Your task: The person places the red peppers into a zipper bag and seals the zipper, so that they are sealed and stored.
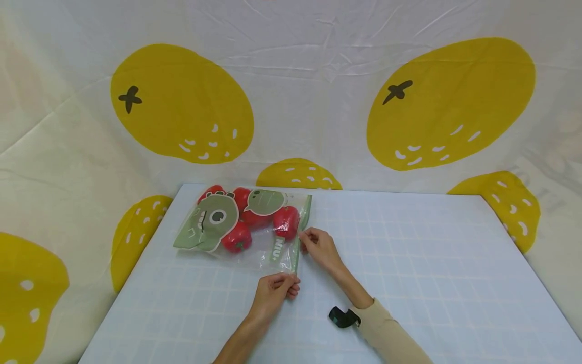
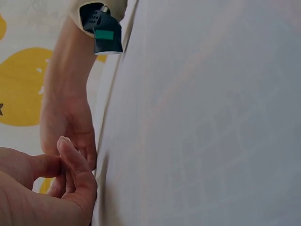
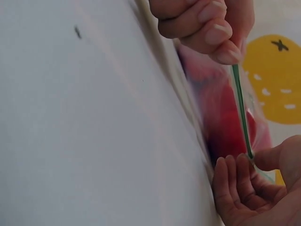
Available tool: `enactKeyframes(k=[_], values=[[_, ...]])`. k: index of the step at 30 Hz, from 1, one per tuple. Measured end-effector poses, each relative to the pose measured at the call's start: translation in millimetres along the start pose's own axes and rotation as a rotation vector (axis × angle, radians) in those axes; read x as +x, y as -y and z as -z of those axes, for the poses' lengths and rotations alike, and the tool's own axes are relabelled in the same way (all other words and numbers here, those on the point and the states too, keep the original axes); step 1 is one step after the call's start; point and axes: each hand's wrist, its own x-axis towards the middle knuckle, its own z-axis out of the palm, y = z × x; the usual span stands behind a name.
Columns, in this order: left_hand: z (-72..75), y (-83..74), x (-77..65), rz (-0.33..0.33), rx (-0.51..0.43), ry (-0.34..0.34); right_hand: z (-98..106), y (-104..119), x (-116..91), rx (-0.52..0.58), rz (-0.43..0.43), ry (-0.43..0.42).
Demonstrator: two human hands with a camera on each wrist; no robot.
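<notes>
A clear zip bag (image 1: pixel 256 255) with a green monster print lies on the table, holding several red tomatoes (image 1: pixel 236 237) or tomato-like pieces. Its green-edged opening faces right. My left hand (image 1: pixel 275 293) pinches the near end of that edge between thumb and fingers. Farther along the same edge, my right hand (image 1: pixel 320 247) also pinches it. In the right wrist view the green strip (image 3: pixel 242 110) runs taut between both hands. The left wrist view shows my left hand (image 2: pixel 61 188) close to the right hand (image 2: pixel 70 122), with the bag mostly hidden.
A pale blue gridded cloth (image 1: pixel 409 263) covers the table. Behind it hangs a white curtain (image 1: pixel 309 101) printed with yellow fruit. A black wrist camera (image 1: pixel 343 317) is strapped at my right sleeve (image 1: pixel 386 328), just above the tabletop.
</notes>
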Motion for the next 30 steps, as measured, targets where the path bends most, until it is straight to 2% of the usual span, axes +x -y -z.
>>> enactKeyframes(k=[30], values=[[2.2,1.4,1.3,0.006,0.018,-0.021,-1.0,-0.6,27.1,0.049,-0.049,-0.056]])
